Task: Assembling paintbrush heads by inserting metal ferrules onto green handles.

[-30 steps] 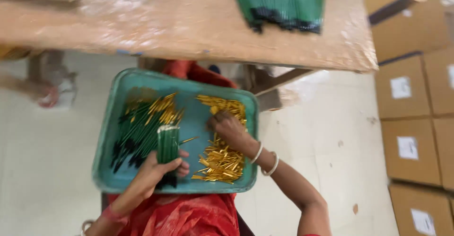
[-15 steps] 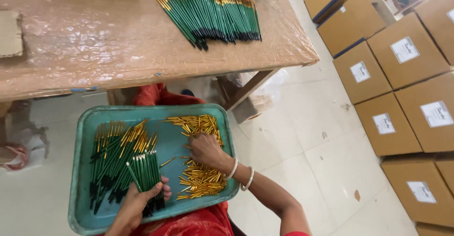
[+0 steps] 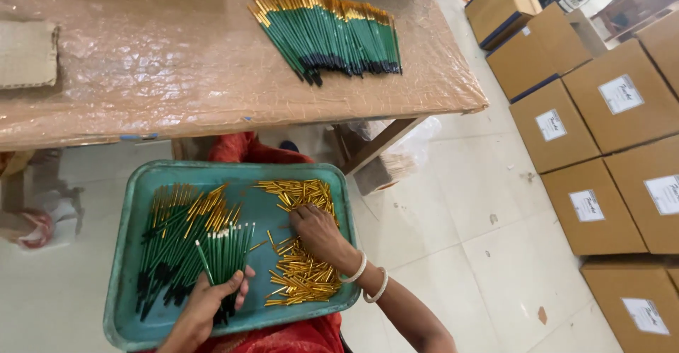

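A teal tray (image 3: 131, 204) rests on my lap. My left hand (image 3: 205, 303) grips a bundle of thin green sticks (image 3: 228, 250) near the tray's front, tips pointing away from me. More green sticks with gold caps (image 3: 177, 233) lie heaped in the tray's left half. My right hand (image 3: 317, 231), with two white bangles at the wrist, presses down on a pile of small gold caps (image 3: 300, 264) in the tray's right half, fingers among them; whether it pinches one is hidden.
A low table (image 3: 177, 70) covered in clear film stands ahead, carrying a fanned stack of finished green sticks (image 3: 329, 35) and a cardboard piece (image 3: 27, 54). Several brown cartons (image 3: 601, 119) with white labels crowd the floor on the right.
The view has tilted and shifted left to right, bringing the table stack toward centre. My left hand has drawn the green bundle slightly closer; my right hand stays on the gold caps.
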